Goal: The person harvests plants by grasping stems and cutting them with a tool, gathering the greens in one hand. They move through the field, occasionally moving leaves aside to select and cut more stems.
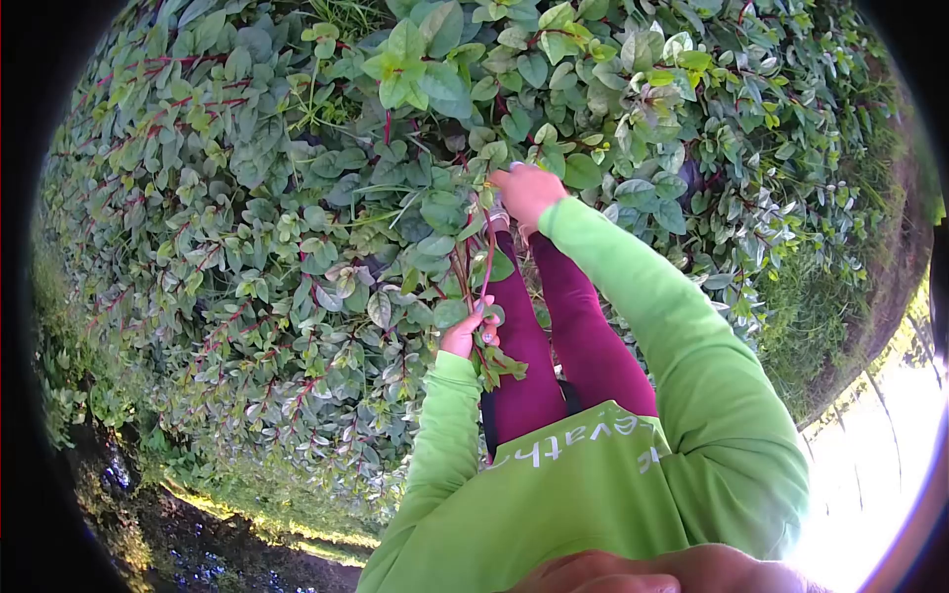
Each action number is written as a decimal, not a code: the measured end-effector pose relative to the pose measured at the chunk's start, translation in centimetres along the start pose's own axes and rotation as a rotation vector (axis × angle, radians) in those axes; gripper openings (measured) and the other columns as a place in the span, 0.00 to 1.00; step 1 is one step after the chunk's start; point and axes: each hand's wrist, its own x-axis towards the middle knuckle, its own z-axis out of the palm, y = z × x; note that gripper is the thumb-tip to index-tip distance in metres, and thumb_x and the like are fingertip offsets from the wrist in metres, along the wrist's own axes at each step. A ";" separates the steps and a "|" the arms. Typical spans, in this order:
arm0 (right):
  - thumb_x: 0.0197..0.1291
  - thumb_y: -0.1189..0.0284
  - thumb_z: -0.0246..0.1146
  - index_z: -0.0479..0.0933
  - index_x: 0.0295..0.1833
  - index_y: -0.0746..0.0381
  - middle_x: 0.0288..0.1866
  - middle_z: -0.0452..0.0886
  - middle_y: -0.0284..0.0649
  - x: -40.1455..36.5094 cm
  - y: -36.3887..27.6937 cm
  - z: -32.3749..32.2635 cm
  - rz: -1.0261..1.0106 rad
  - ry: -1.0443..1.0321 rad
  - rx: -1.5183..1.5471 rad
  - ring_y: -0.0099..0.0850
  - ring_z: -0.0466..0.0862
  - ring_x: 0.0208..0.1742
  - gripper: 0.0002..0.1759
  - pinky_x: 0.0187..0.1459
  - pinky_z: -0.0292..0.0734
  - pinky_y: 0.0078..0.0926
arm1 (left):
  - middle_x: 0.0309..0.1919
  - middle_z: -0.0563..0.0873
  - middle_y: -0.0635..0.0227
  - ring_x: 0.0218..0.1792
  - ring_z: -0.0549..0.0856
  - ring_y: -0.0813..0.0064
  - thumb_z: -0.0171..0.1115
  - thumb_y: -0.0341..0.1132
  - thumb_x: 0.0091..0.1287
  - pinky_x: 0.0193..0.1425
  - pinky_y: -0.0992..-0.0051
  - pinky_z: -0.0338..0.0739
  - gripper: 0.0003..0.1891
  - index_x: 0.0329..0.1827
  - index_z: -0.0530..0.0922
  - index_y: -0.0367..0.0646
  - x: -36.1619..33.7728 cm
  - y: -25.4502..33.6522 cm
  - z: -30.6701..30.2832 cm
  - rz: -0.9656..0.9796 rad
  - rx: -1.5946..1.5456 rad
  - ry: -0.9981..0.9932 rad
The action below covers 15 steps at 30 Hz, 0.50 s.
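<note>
Green leaves (442,211) crowd reddish stems (489,259) in the left hand (463,336).

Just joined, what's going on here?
Someone in green sleeves is handling leafy plants. The left hand holds a bunch of reddish stems, with leaves below its fingers. The right hand is in the foliage near the stems' upper end; whether it grips anything is hard to tell.

Left hand (463,336) clasps stems (489,259) — right hand (531,194) among leaves (582,171).
</note>
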 end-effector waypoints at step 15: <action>0.54 0.70 0.65 0.81 0.56 0.48 0.51 0.84 0.37 6.4 10.8 1.2 -0.072 -0.582 -0.165 0.40 0.84 0.51 0.21 0.50 0.79 0.39 | 0.18 0.67 0.74 0.16 0.67 0.80 0.49 0.46 0.76 0.24 0.75 0.65 0.21 0.65 0.70 0.44 -7.4 -4.8 -5.4 0.130 -0.038 0.087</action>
